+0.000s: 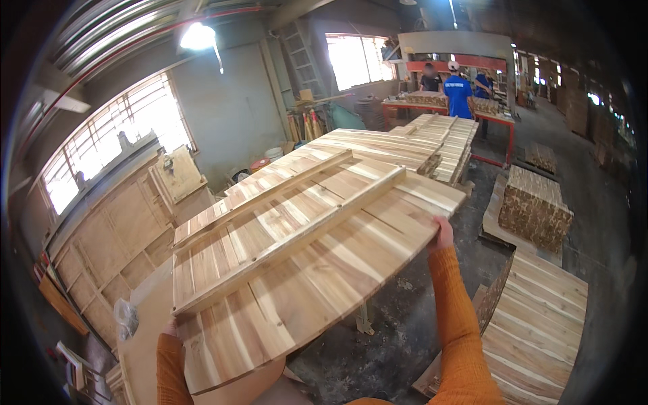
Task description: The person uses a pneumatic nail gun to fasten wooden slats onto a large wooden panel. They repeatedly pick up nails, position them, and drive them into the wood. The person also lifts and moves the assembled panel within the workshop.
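A: Left hand?
B: Gripping the near-left edge of the panel. It's mostly hidden behind the wood, so I can't tell how far the fingers are curling.
A: Panel?
B: Being held up, tilting, two battens running across it, centre frame.
A: Right hand?
B: Fingers closing over the panel's right edge.
A: Right side?
B: Board stacks lying on the floor; people working at a far table.
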A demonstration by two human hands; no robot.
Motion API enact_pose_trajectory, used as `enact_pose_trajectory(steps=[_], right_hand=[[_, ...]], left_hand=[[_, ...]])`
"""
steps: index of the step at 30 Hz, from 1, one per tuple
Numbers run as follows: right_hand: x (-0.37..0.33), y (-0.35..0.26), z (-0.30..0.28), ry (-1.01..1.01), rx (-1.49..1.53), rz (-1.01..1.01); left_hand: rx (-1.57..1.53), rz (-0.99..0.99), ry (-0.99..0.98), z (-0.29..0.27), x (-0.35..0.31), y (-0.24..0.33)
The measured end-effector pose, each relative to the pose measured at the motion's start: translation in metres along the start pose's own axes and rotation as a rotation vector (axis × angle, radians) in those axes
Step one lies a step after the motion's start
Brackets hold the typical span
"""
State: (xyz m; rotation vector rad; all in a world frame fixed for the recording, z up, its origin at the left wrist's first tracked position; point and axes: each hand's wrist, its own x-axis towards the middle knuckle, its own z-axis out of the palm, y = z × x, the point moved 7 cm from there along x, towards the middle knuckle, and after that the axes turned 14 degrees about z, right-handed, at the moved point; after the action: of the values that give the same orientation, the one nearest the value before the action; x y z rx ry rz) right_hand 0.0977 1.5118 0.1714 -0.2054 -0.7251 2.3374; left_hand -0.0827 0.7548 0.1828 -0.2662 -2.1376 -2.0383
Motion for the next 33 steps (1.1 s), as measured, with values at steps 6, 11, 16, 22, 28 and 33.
enact_pose_trajectory(steps=[6, 11, 16, 22, 28, 33], right_hand=[[0.107, -0.055, -0.027, 0.276, -0.313, -0.182], [0.131, -0.080, -0.011, 0.491, -0.916, -0.648], [0.163, -0.020, -0.001, 0.499, -1.187, -0.572], [0.220, -0.057, 0.019, 0.589, -1.442, -0.276], [0.119, -0.008, -0.016, 0.242, -0.915, -0.302], [-0.103, 0.086, -0.176, 0.517, -1.092, -0.308]], left_hand=[[-0.053, -0.033, -0.081, 0.112, 0.063, -0.016], [-0.072, -0.015, -0.054, 0.204, 0.117, -0.046], [0.029, 0.052, 0.057, 0.273, 0.153, -0.065], [-0.208, 0.206, 0.125, 0.381, 0.163, -0.040], [0.315, 0.367, -0.014, 0.376, 0.166, -0.017], [1.042, 0.461, -0.403, 0.391, 0.143, 0.009]])
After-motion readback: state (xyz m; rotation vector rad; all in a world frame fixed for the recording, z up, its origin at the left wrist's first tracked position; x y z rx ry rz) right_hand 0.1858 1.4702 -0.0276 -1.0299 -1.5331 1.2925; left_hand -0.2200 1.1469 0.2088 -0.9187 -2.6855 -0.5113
